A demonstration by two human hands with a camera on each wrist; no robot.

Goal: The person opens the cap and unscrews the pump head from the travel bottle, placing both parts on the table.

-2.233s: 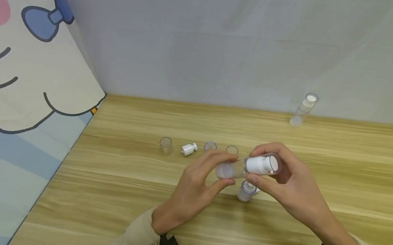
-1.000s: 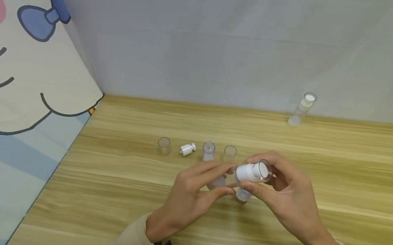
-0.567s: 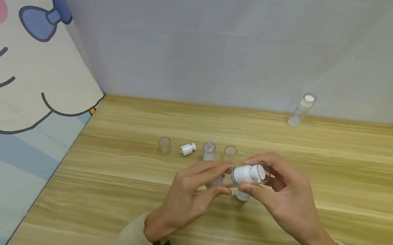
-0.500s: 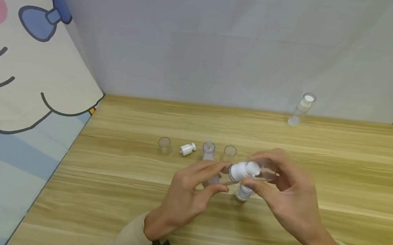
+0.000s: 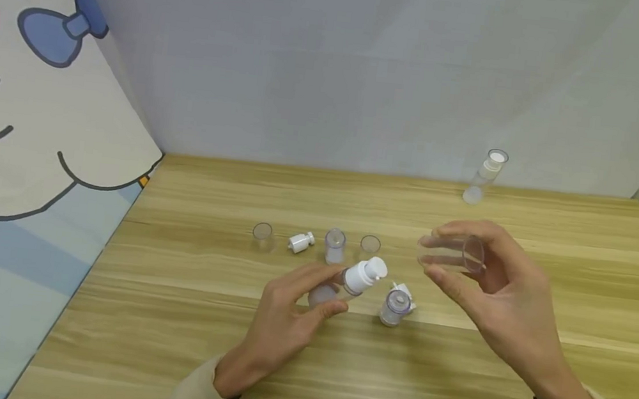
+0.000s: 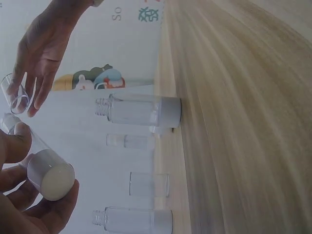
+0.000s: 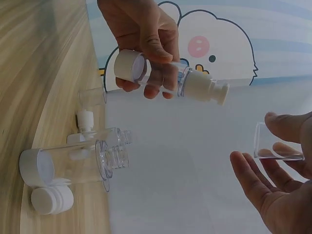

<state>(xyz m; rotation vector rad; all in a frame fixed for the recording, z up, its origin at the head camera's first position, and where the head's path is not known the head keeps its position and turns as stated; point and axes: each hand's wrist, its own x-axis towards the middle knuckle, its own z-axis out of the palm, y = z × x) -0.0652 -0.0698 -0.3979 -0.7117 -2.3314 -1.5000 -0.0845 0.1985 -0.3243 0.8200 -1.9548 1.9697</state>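
My left hand (image 5: 285, 315) grips a clear pump bottle (image 5: 363, 275) by its body, tilted above the table. Its white pump head is bare and points up to the right; the white base shows in the left wrist view. To the right, my right hand (image 5: 509, 301) holds a clear cap (image 5: 453, 253) sideways between thumb and fingers, apart from the bottle. Below and between the hands, an upright clear bottle without a pump (image 5: 392, 310) stands on the table, its threaded neck visible in both wrist views. A loose white pump (image 5: 405, 290) lies right behind it, partly hidden.
Behind the left hand stand a clear cap (image 5: 262, 237), a lying white pump (image 5: 300, 242), an open-necked bottle (image 5: 334, 249) and another clear cap (image 5: 370, 245). A capped pump bottle (image 5: 485, 177) stands at the back right, near the grey backdrop (image 5: 332, 72).
The clear cap has come off the pump bottle. My right hand has moved right with it, while my left hand has drawn the bottle slightly left, uncovering the standing bottle and loose pump.
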